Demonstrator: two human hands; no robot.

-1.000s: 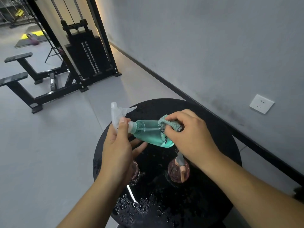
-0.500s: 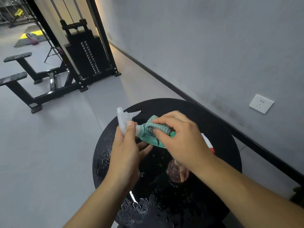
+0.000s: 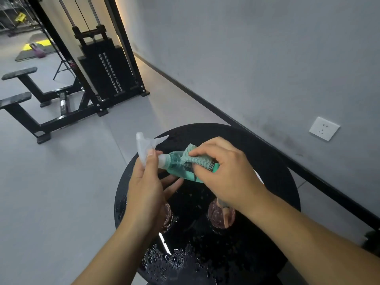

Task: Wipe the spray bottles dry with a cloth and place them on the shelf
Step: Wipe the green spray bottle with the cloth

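Observation:
A teal spray bottle (image 3: pixel 174 164) with a clear white trigger head lies sideways in the air above a round black table (image 3: pixel 273 161). My left hand (image 3: pixel 147 190) grips its neck and sprayer. My right hand (image 3: pixel 228 175) presses a teal cloth (image 3: pixel 195 159) onto the bottle's body, covering its lower half. Two pinkish spray bottles stand on the wet table below: one (image 3: pixel 221 215) under my right wrist, the other (image 3: pixel 167 215) mostly hidden behind my left hand.
Water drops cover the table's near part (image 3: pixel 164 262). A white and red object (image 3: pixel 259 178) peeks out behind my right hand. A black weight machine (image 3: pixel 107 66) and bench frames (image 3: pixel 24 103) stand on the grey floor at the left. A grey wall with a socket (image 3: pixel 323 128) runs along the right.
My right hand slid the cloth along the bottle toward the neck, then a little back toward the body. The bottle shifted slightly right and back in my left hand.

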